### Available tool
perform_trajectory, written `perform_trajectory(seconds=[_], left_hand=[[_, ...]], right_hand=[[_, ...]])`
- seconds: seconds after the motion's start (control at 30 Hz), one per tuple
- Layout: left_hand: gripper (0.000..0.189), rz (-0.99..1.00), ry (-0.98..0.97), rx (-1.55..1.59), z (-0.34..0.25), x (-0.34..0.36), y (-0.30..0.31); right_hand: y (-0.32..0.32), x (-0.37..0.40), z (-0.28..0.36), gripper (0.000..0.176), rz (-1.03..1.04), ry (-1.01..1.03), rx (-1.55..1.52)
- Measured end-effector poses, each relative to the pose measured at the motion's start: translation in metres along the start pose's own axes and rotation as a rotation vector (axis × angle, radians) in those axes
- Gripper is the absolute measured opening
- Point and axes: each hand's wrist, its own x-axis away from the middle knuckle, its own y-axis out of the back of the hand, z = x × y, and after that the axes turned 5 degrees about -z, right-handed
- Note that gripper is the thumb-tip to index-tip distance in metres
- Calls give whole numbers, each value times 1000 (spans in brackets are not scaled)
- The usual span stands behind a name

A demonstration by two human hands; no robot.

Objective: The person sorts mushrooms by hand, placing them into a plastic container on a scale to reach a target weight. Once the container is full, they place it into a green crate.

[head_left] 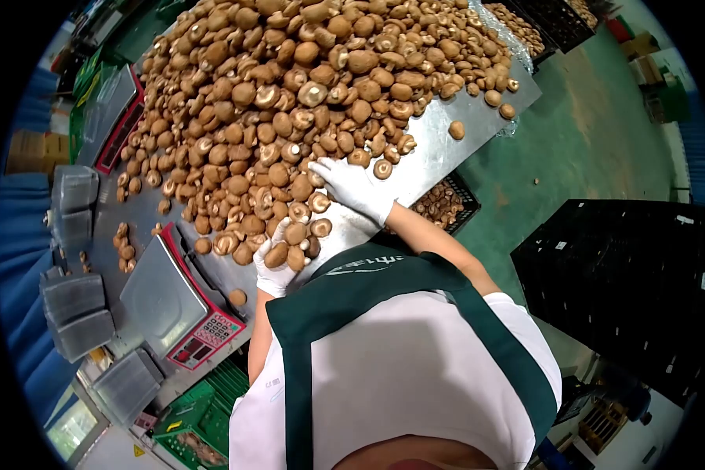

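Note:
A big heap of brown shiitake mushrooms point(290, 86) covers much of the metal table point(439, 129). At its near edge, my left hand point(272, 274), in a white glove, is cupped palm up around several mushrooms point(295, 233). My right hand point(354, 189), also gloved in white, reaches in from the right with its back to the camera. Its fingertips are closed against a mushroom point(316, 178) at the edge of the heap; the thumb is mostly hidden. Loose mushrooms point(319, 202) lie between the two hands, some with pale gills facing up.
A red-trimmed scale point(164, 298) stands left of my left hand, and another scale point(117, 117) sits farther back. Clear plastic boxes point(77, 309) line the left edge. Below the table are a black crate point(466, 196) of mushrooms and a green crate point(204, 411). Black crates point(619, 274) stand at right.

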Motion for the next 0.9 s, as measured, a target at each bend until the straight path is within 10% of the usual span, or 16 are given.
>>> perform_trajectory(seconds=[0.13, 0.3, 0.4, 0.53, 0.7, 0.77, 0.9], left_hand=[[63, -138, 76, -233, -9, 7, -16], [68, -311, 209, -231, 3, 3, -27], [58, -232, 183, -280, 2, 4, -8], [65, -104, 197, 2, 0, 15, 14], [70, -67, 196, 22, -4, 34, 4], [73, -154, 121, 0, -5, 40, 5], [68, -61, 108, 57, -15, 49, 10]], right_hand=[[14, -7, 5, 47, -166, -79, -159], [53, 13, 57, 55, 355, 45, -494], [46, 7, 59, 49, 200, -213, -649], [4, -14, 46, 62, 122, -162, 15], [-11, -13, 49, 52, -52, -187, -93], [4, -6, 42, 52, 213, -593, -634], [19, 7, 48, 56, 2, -576, -1293]])
